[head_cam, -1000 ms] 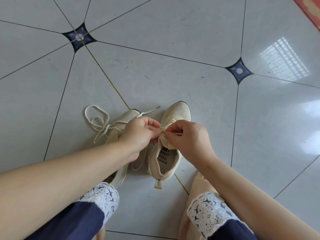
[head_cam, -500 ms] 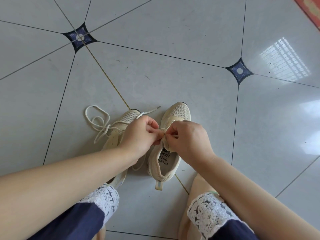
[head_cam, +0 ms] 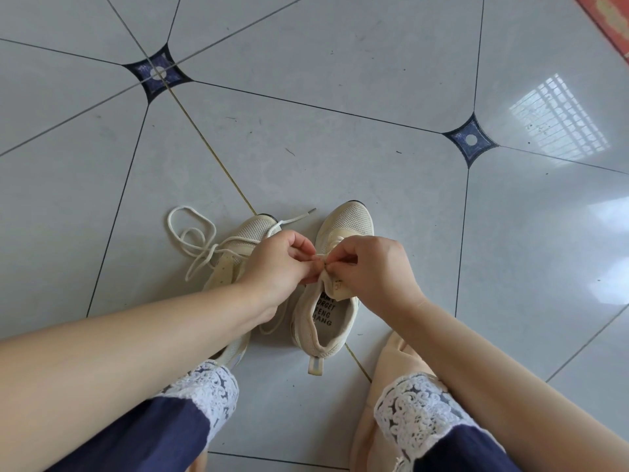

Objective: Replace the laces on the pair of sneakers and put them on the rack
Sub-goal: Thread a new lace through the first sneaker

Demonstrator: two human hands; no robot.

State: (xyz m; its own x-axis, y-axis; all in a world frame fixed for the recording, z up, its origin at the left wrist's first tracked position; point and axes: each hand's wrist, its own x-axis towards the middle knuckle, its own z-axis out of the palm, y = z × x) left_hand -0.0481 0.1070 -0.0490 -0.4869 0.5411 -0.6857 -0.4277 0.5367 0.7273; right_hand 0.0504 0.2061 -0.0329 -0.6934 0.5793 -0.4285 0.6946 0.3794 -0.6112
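Two cream sneakers stand side by side on the tiled floor, toes pointing away from me. The right sneaker [head_cam: 347,223] shows its printed insole. My left hand [head_cam: 279,264] and my right hand [head_cam: 374,267] meet over its tongue [head_cam: 335,289], and both pinch at its top edge. Whether a lace end sits between the fingers is hidden. The left sneaker [head_cam: 253,229] lies partly under my left forearm. Its white lace [head_cam: 190,233] is loose and loops out onto the floor to the left.
Glossy grey floor tiles [head_cam: 306,137] with dark diamond insets spread all around. My knees in navy fabric with white lace trim [head_cam: 418,407] fill the bottom edge. A red mat corner [head_cam: 612,15] shows at the top right. No rack is in view.
Both hands have stayed at the right sneaker's tongue, shifting slightly towards me as the fingers work at it. The sneakers and the loose lace have not moved.
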